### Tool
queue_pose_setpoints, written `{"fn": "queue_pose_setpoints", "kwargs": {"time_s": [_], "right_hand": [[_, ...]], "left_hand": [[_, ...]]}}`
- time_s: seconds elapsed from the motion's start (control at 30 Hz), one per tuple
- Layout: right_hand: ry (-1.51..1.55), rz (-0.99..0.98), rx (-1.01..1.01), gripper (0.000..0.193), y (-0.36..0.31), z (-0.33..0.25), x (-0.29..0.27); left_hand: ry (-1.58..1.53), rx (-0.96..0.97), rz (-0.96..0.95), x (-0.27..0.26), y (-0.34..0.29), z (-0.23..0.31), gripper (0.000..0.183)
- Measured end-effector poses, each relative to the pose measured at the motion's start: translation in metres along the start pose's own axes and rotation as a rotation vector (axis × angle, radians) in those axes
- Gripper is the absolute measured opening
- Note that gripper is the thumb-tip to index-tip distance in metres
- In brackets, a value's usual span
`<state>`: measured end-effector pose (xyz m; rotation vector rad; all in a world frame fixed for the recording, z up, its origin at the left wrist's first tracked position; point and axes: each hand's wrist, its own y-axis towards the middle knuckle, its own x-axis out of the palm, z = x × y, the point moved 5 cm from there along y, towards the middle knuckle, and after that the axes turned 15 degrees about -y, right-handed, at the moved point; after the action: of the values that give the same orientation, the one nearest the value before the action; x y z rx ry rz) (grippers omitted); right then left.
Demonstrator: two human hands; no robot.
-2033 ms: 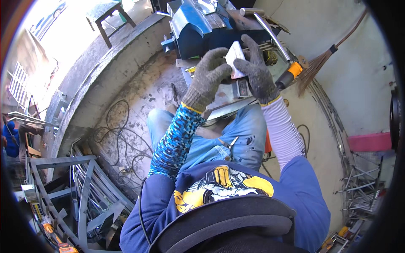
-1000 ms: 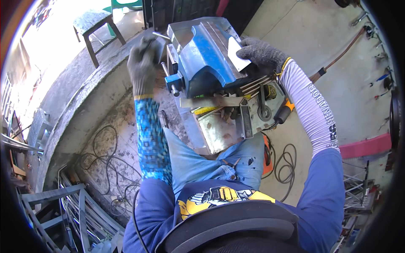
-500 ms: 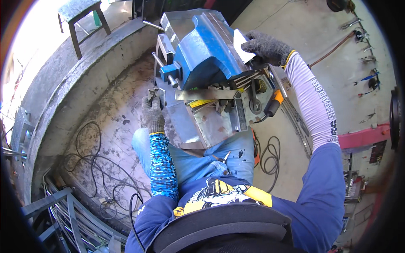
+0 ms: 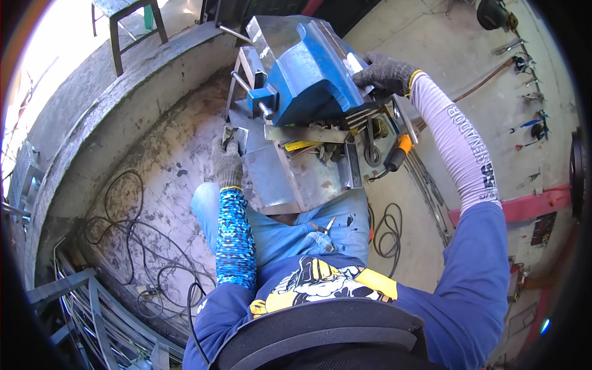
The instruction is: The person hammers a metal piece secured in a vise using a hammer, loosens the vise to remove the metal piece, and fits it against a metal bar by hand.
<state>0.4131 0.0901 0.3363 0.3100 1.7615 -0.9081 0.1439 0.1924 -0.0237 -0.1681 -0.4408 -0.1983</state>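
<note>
A large blue bench vise (image 4: 311, 80) stands in front of me on a metal work table (image 4: 265, 179). At the vise's right side is my right hand (image 4: 390, 75) in a dark grey knit glove, fingers closed on a flat metal plate (image 4: 354, 64) that shows bright at its edge. Most of that plate is hidden by the glove. My left hand (image 4: 228, 165), gloved the same way, pinches a small square metal plate (image 4: 240, 137) at the table's left edge. A flat metal bar (image 4: 307, 134) lies across the table below the vise.
On the table are a yellow tool (image 4: 300, 145), a pair of scissors (image 4: 372, 148) and an orange-and-black power tool (image 4: 399, 153). Black cables (image 4: 132, 228) coil on the floor. A curved concrete ledge (image 4: 117, 111) runs along the left, with a stool (image 4: 135, 24) beyond it.
The plate in my right hand has turned from a broad white face to a narrower bright edge and sits lower against the vise. My left hand still holds its plate. The view has shifted slightly.
</note>
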Motion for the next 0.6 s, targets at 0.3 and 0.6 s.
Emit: {"fn": "queue_pose_setpoints", "kwargs": {"time_s": [0.3, 0.6], "right_hand": [[-0.071, -0.055, 0.146, 0.079, 0.008, -0.018, 0.011], [-0.569, 0.42, 0.451, 0.091, 0.027, -0.014, 0.005]], "left_hand": [[-0.207, -0.06, -0.036, -0.004, 0.009, -0.022, 0.013], [-0.35, -0.049, -0.006, -0.033, 0.017, -0.005, 0.014]]}}
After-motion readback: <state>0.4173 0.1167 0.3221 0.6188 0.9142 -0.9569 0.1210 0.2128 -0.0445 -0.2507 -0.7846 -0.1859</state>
